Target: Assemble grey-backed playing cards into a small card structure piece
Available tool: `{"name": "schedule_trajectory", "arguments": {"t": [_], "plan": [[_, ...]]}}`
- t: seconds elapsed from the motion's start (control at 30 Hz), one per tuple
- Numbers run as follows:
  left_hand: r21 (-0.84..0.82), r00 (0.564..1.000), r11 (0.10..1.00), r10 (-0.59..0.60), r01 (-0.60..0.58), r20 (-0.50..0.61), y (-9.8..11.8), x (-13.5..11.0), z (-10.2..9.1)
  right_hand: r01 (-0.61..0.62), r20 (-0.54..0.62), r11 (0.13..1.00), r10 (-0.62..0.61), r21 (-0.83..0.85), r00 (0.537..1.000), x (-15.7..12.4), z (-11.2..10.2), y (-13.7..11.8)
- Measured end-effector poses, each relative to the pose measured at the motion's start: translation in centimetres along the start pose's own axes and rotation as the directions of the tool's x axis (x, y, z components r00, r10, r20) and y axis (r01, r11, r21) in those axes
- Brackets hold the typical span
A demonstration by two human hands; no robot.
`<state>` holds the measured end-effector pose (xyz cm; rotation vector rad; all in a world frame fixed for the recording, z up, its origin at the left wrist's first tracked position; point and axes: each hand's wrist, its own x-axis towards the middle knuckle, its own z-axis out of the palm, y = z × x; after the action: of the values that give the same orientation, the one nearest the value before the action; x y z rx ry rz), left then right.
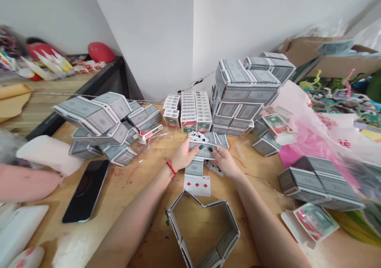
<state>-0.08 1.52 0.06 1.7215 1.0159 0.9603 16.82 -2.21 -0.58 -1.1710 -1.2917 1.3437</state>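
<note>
Both my hands meet over a small stack of grey-backed playing cards (pixel 205 150) at the middle of the wooden table (pixel 133 188). My left hand (pixel 183 155), with a red thread at the wrist, grips the stack's left end. My right hand (pixel 224 161) grips its right end. More loose cards lie under and beside them, including a face-up diamonds card (pixel 197 186) and a grey-backed card (pixel 194 167). Near the front edge stands a ring of folded cards (pixel 205 232) shaped like an open polygon.
Folded-card blocks are piled at the left (pixel 101 121), back (pixel 244 93) and right (pixel 318 184). Rows of card decks (pixel 192 111) stand at the back. A black phone (pixel 87 190) lies left. A pink plastic bag (pixel 306 141) and card packs (pixel 315 220) lie right.
</note>
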Motion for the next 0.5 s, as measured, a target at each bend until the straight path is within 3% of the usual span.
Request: {"name": "schedule_trajectory", "arguments": {"t": [0.1,0.23,0.33,0.4,0.5], "plan": [[-0.013,1.0,1.0,-0.009,0.009,0.003,-0.2,-0.2,0.0,-0.028,0.003,1.0,0.028,0.012,1.0,0.0,0.2,-0.3],[-0.035,0.99,0.997,-0.07,0.066,-0.122,-1.0,-0.6,0.3,-0.061,-0.006,0.998,0.061,0.014,0.998,-0.2,0.7,-0.2],[-0.232,0.979,0.967,-0.144,0.108,-0.145,-1.0,-0.7,0.5,-0.029,-0.032,0.999,0.03,0.021,0.999,-0.2,1.1,0.4],[-0.436,0.975,0.883,-0.215,0.173,-0.048,-0.5,-0.7,0.5,-0.013,-0.041,0.999,0.014,0.041,0.999,-0.2,1.2,0.7],[-0.647,0.922,0.657,-0.291,0.388,0.256,0.5,-0.7,0.3,-0.007,-0.06,0.997,0.012,0.08,0.998,-0.1,1.1,1.0]]}}
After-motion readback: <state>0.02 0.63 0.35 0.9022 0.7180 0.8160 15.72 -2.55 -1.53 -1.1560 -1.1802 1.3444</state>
